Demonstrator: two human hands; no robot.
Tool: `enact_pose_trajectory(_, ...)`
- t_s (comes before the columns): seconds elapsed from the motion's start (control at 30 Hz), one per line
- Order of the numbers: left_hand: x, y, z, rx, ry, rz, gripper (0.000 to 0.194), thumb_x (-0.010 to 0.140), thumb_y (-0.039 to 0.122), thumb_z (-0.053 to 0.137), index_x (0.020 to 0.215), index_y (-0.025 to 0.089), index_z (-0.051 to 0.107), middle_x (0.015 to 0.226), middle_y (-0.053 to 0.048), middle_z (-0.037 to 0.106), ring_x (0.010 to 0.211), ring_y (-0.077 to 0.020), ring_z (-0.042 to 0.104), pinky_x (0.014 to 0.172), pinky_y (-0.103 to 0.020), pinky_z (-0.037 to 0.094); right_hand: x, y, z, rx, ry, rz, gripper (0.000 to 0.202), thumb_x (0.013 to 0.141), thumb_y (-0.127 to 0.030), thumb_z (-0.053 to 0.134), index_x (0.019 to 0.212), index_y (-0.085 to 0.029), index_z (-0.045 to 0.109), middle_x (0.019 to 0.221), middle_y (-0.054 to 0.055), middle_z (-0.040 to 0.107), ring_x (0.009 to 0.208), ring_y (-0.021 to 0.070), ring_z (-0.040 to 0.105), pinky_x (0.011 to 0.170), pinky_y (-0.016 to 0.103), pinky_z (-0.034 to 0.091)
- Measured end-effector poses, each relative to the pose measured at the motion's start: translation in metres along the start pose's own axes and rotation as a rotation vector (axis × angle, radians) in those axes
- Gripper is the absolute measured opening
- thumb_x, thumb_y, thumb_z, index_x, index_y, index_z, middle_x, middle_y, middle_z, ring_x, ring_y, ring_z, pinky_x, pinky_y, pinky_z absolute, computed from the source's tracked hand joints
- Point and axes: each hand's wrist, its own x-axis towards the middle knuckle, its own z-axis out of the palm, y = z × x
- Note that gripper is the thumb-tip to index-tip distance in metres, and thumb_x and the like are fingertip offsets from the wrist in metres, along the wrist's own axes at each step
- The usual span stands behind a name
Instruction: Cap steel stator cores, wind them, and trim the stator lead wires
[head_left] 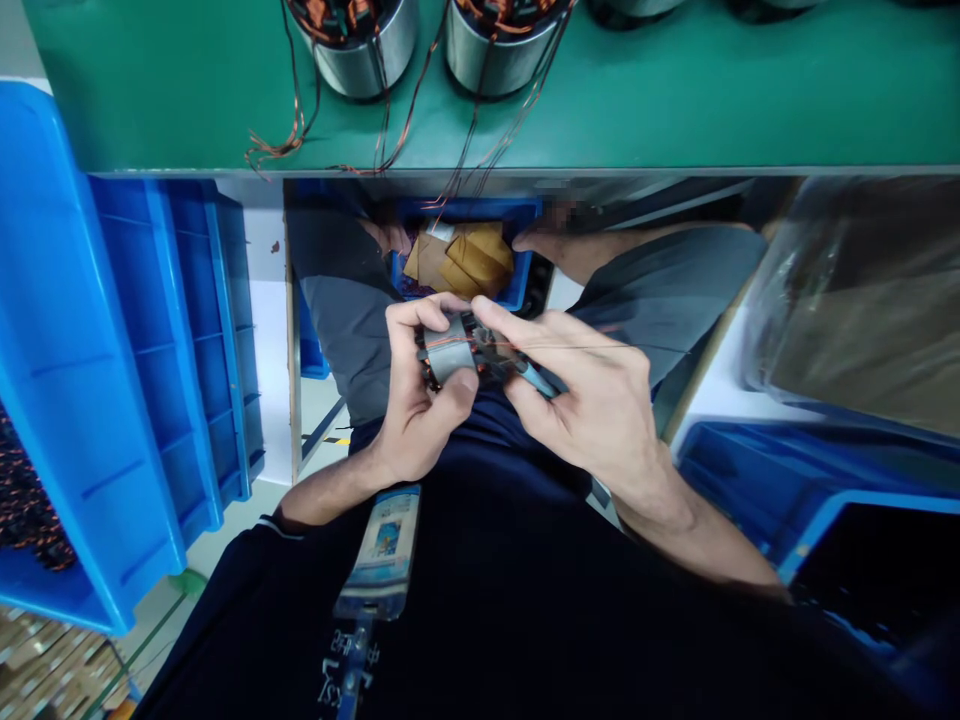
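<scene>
My left hand [420, 400] is closed around a small motor stator [448, 352], a silver ring with black ends and copper windings, held on its side above my lap. Thumb and fingers press on opposite sides of the ring. My right hand [592, 390] is closed on a blue-handled tool [536, 379], which looks like pliers. The tool's dark head meets the right end of the stator; its jaws are partly hidden by my fingers. A thin copper wire [570, 346] runs across the stator and over my right fingers.
Several larger wound stators [367, 55] stand on the green bench [187, 110] ahead, wires hanging over its edge. Blue crates [172, 330] stand at left, and another blue bin [840, 500] at right. A blue box [525, 285] with brown paper packing lies between my feet.
</scene>
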Motion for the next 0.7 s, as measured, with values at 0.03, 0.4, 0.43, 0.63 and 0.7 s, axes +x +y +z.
enact_pose_trajectory(0.03, 0.0, 0.002, 0.001, -0.024, 0.006, -0.022, 0.032, 0.115, 0.052, 0.073, 0.133, 0.033, 0.054, 0.147, -0.007, 0.058, 0.132, -0.0239, 0.064, 0.119, -0.042, 0.058, -0.001, -0.001, 0.0, 0.042, -0.013, 0.009, 0.069, 0.102, -0.007, 0.067, 0.167, -0.029, 0.075, 0.126, 0.004, 0.091, 0.101, 0.0214, 0.086, 0.103, 0.035, 0.073)
enact_pose_trajectory(0.4, 0.003, 0.02, 0.017, -0.106, 0.205, -0.173, 0.024, 0.118, 0.05, 0.068, 0.113, 0.03, 0.055, 0.132, -0.004, 0.065, 0.118, -0.0222, 0.066, 0.121, -0.044, 0.057, -0.007, 0.003, 0.012, 0.135, -0.003, 0.057, 0.07, 0.104, -0.01, 0.069, 0.17, -0.035, 0.071, 0.14, 0.0, 0.091, 0.109, 0.018, 0.09, 0.106, 0.029, 0.074)
enact_pose_trajectory(0.43, 0.003, 0.02, 0.018, -0.095, 0.205, -0.17, 0.025, 0.118, 0.05, 0.068, 0.113, 0.03, 0.055, 0.132, -0.004, 0.065, 0.12, -0.0222, 0.066, 0.122, -0.044, 0.057, -0.007, 0.002, 0.012, 0.107, 0.009, 0.057, 0.068, 0.105, -0.011, 0.071, 0.168, -0.036, 0.073, 0.136, -0.001, 0.092, 0.103, 0.0168, 0.09, 0.104, 0.028, 0.074)
enact_pose_trajectory(0.63, 0.002, 0.014, 0.016, -0.085, 0.271, -0.244, 0.034, 0.114, 0.057, 0.071, 0.109, 0.029, 0.051, 0.128, -0.005, 0.064, 0.121, -0.023, 0.067, 0.121, -0.043, 0.059, 0.005, 0.009, 0.015, 0.209, -0.046, 0.041, 0.059, 0.104, -0.009, 0.071, 0.158, -0.031, 0.082, 0.149, -0.002, 0.087, 0.129, 0.0219, 0.09, 0.118, 0.029, 0.07)
enact_pose_trajectory(0.7, 0.001, 0.013, 0.011, -0.127, 0.298, -0.295, 0.035, 0.114, 0.059, 0.072, 0.112, 0.03, 0.051, 0.127, -0.004, 0.063, 0.119, -0.022, 0.068, 0.116, -0.041, 0.062, 0.009, 0.017, 0.021, 0.252, -0.075, 0.08, 0.052, 0.107, -0.016, 0.071, 0.156, -0.029, 0.084, 0.149, 0.0, 0.087, 0.131, 0.0243, 0.089, 0.119, 0.033, 0.07)
